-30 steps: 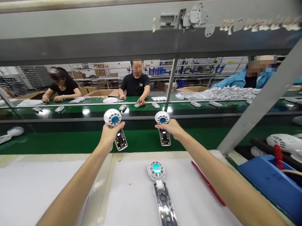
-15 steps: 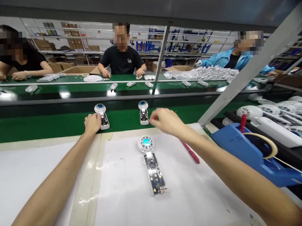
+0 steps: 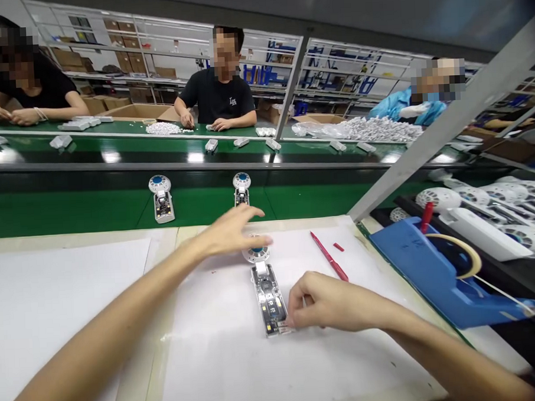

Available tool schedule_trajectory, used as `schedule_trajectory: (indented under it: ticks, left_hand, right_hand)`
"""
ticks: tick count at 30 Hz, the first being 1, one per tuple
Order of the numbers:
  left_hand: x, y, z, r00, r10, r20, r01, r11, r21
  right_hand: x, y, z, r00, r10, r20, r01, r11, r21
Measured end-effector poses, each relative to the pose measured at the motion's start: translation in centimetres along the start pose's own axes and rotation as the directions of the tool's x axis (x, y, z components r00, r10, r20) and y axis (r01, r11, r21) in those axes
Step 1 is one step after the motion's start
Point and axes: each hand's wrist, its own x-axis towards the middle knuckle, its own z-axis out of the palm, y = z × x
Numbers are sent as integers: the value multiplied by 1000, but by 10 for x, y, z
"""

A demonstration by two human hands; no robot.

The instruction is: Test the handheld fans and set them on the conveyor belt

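Note:
An open handheld fan [image 3: 267, 292], its circuit board exposed, lies on the white sheet [image 3: 239, 355] in front of me. My left hand [image 3: 233, 230] hovers over its round head with fingers stretched out and holds nothing. My right hand [image 3: 323, 301] is closed in a pinch at the lower right end of the fan's handle and touches it. Two more open fans [image 3: 161, 198] [image 3: 241, 188] lie on the green conveyor belt [image 3: 73, 212] beyond the sheet.
A red pen [image 3: 328, 256] lies right of the fan. A blue tape dispenser [image 3: 434, 270] stands at the right, with white fans [image 3: 476, 206] in a tray behind it. A grey diagonal strut [image 3: 424, 140] crosses the right. Three people sit across a second belt with small white parts [image 3: 371, 130].
Both hands left the two fans on the belt and drew back to the fan on the sheet. The left now hovers over its head, the right pinches its handle end. The view tilted down.

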Motion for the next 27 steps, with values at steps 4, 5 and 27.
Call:
schedule_trajectory:
  ticks: [4, 5, 27]
  left_hand:
    - [-7, 14, 36, 999, -5, 49, 4, 1000, 28]
    - [-8, 15, 41, 999, -7, 37, 6, 1000, 30]
    - [-3, 13, 59, 998, -65, -1, 64, 986, -157]
  right_hand:
    - [2, -2, 3, 998, -34, -50, 32, 999, -38]
    - [2, -3, 5, 997, -42, -67, 38, 998, -52]
    - [12, -26, -23, 980, -76, -186, 38, 979, -201]
